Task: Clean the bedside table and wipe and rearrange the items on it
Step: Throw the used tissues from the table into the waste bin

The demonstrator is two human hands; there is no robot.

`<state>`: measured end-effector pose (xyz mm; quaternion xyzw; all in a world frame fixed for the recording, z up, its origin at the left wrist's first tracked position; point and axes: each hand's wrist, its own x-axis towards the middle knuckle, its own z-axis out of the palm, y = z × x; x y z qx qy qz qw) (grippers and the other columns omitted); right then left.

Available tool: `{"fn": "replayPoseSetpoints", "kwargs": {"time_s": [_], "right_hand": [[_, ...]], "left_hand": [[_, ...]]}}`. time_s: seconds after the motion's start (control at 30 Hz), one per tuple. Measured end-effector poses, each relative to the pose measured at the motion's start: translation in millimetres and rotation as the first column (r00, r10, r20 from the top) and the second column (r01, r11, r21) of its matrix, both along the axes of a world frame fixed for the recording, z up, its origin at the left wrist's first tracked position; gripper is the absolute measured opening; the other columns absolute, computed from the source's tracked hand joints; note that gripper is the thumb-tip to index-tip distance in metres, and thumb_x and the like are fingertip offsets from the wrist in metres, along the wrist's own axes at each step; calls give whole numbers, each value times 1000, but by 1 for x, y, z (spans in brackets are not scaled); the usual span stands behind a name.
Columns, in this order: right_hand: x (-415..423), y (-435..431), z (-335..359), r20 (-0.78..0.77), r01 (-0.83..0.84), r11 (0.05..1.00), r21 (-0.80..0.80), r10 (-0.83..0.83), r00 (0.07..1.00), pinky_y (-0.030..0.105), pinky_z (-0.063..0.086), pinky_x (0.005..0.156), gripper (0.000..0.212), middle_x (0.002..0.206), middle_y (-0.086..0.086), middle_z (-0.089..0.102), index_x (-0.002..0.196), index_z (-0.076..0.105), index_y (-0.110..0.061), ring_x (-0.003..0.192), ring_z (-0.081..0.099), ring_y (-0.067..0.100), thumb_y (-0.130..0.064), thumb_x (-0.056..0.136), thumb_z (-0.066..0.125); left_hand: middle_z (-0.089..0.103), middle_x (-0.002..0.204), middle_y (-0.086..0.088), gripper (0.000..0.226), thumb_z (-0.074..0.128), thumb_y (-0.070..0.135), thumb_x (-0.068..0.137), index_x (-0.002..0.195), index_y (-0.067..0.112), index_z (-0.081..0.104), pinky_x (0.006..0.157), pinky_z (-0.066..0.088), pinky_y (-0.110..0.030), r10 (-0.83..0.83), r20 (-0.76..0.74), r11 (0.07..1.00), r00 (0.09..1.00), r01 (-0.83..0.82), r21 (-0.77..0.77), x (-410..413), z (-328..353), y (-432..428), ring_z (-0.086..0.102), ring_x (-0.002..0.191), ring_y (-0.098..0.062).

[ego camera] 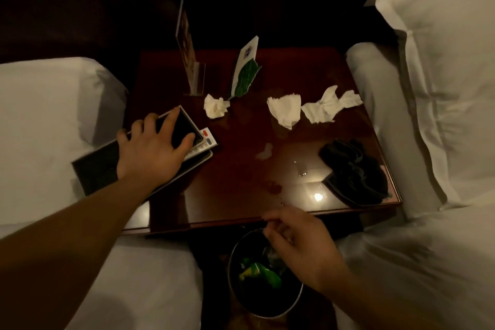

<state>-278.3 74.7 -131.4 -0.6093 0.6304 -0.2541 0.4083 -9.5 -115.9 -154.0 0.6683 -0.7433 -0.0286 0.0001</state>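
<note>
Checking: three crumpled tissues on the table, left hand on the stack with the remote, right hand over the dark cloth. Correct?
One slip: the head view shows the right hand over the waste bin in front of the table, not over the dark cloth. Three crumpled tissues on the table and the left hand on the stack with the remote stand.

Left forearm (88, 220) bare up to the picture's edge, right forearm (375, 297) bare likewise, left hand (152, 150) bare, wrist uncovered, right hand (300, 246) bare (dim light blurs nails and finer marks)
</note>
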Motion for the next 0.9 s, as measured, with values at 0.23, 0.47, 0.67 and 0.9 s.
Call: {"fn": "replayPoseSetpoints", "kwargs": {"time_s": [0.23,0.47,0.67,0.9], "right_hand": [[37,-142,26,-249,-112,937,-330,28,968,21,46,73,33,107,-3,59,121,62,-21,82,59,9,-20,88,63],[71,-231,7,-559,-282,941,-189,133,818,45,50,96,57,148,15,35,138,48,-16,118,54,42,4,85,57],[60,-231,2,-634,-307,922,-238,92,768,38,51,86,28,115,15,56,115,64,-3,96,61,35,0,90,54],[19,-148,40,-248,-23,850,-526,-127,960,11,40,63,12,89,-1,63,93,71,-14,72,54,5,-8,83,69]], "left_hand": [[40,149,-15,74,8,76,91,154,38,13,106,30,-62,-9,17,1000,1000,9,-11,1,0,1,40,133,-38],[39,151,-14,74,11,74,91,155,37,14,108,28,-61,0,23,1000,1000,0,-5,-2,2,3,38,134,-37],[39,151,-13,73,11,73,92,155,36,13,109,28,-60,-5,28,1000,1000,5,-2,-1,4,4,38,134,-36],[40,150,-14,74,12,73,92,155,35,16,109,28,-62,-10,22,1000,1000,10,-4,-1,4,3,38,134,-37]]}}
